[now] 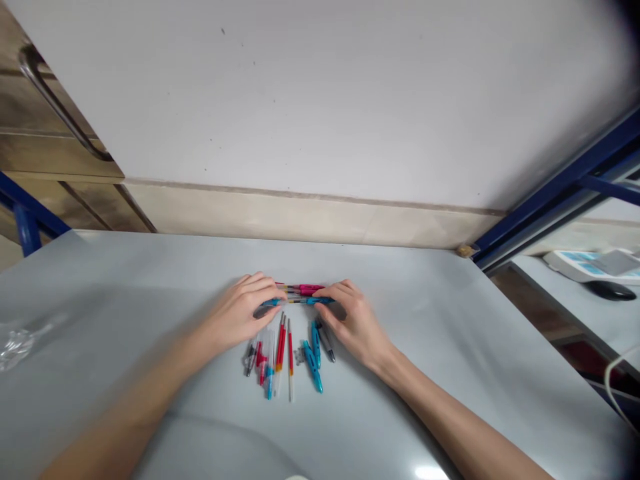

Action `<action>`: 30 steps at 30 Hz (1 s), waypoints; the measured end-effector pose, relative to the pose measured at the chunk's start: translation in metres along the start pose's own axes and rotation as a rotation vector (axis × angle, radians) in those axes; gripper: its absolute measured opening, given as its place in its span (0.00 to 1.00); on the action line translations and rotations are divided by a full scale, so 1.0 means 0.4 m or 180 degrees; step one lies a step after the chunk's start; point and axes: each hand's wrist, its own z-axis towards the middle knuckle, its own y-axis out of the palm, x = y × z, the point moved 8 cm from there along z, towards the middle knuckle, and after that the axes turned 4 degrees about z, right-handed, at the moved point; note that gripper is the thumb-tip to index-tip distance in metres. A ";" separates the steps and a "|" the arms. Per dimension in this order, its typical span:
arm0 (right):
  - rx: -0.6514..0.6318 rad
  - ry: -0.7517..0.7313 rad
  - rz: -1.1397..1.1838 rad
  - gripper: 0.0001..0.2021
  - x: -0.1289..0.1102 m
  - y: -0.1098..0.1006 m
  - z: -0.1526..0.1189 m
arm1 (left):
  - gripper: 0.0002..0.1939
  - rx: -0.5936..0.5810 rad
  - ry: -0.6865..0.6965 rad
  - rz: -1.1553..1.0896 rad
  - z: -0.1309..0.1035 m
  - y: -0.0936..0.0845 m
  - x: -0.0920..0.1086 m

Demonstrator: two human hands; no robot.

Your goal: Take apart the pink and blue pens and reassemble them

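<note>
A blue pen (316, 301) lies crosswise between my two hands, a thin refill-like stretch showing at its middle. My left hand (245, 308) pinches its left end, where a blue part shows under the fingers. Thumb and fingers of my right hand (356, 317) close on the blue barrel at the other end. Just beyond it lie pink pens (309, 290), partly hidden by my fingers. Closer to me are red refills (281, 343), a clear barrel with a blue end (271, 373), a red pen part (261, 363), blue barrel pieces (313, 367) and a dark grey one (326, 341).
The grey table (200, 420) meets a tiled wall base at the back. Crumpled clear plastic (17, 347) lies at the far left. Blue metal posts (560, 177) stand at both sides. A black mouse (610, 290) and a white device (590, 265) sit on another surface at right.
</note>
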 end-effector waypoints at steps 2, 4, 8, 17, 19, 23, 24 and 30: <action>-0.0038 -0.0017 -0.0010 0.08 -0.002 0.005 0.000 | 0.08 -0.0047 -0.0020 0.0058 0.000 -0.003 -0.004; -0.0054 -0.0037 -0.0023 0.08 -0.005 0.006 0.000 | 0.07 -0.0076 -0.0040 0.0103 0.002 -0.008 -0.005; -0.0071 -0.0030 -0.0002 0.07 -0.004 0.005 0.000 | 0.04 -0.0137 -0.0060 0.0116 0.005 -0.013 -0.003; -0.0066 -0.0005 -0.0020 0.07 -0.002 0.012 -0.001 | 0.04 -0.0295 -0.0057 0.0089 -0.002 0.003 -0.031; -0.0080 -0.0023 0.0018 0.07 0.000 0.013 -0.001 | 0.04 -0.0309 -0.0055 0.0108 -0.002 0.004 -0.036; -0.0121 -0.0084 0.0072 0.06 0.000 0.015 0.002 | 0.04 -0.0331 -0.0103 0.0182 -0.002 0.002 -0.042; -0.0136 -0.0082 0.0061 0.06 -0.001 0.016 0.002 | 0.04 -0.0315 -0.0130 0.0203 -0.003 0.000 -0.045; -0.0166 -0.0055 -0.0022 0.06 -0.010 0.023 0.012 | 0.04 -0.0159 -0.0255 0.0232 -0.005 -0.015 -0.060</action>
